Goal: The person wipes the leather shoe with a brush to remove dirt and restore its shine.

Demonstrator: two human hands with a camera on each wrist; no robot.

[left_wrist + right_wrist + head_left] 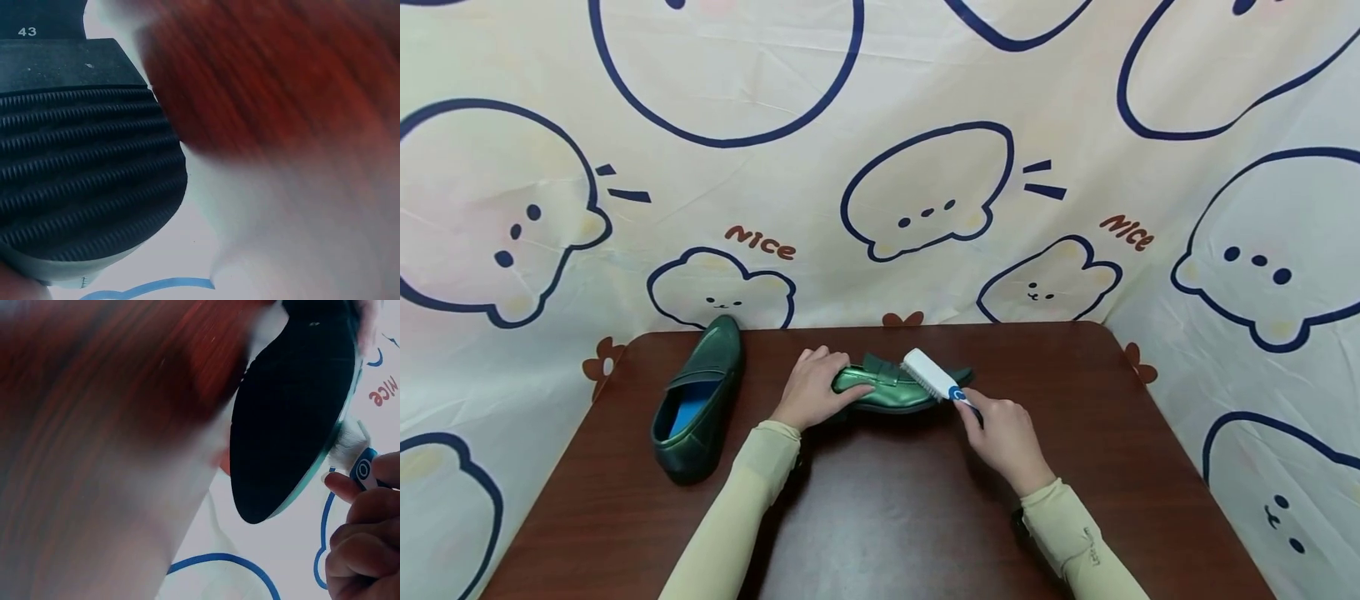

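My left hand point(816, 387) grips the heel end of a shiny green loafer point(880, 393), its toe pointing right. The loafer is held up off the table: its ridged black heel point(81, 169) with the number 43 shows in the left wrist view, and its dark sole point(294, 419) in the right wrist view. My right hand point(1006, 437) holds a white brush point(927, 372) by its blue and dark handle. The bristles lie at the front upper of the loafer. A second green loafer point(700, 417) with a blue insole stands on the table at the left.
The dark brown wooden table point(880, 517) has rounded back corners. Right behind it hangs a pale cloth point(820, 292) printed with blue-outlined cartoon animals, and it continues down both sides.
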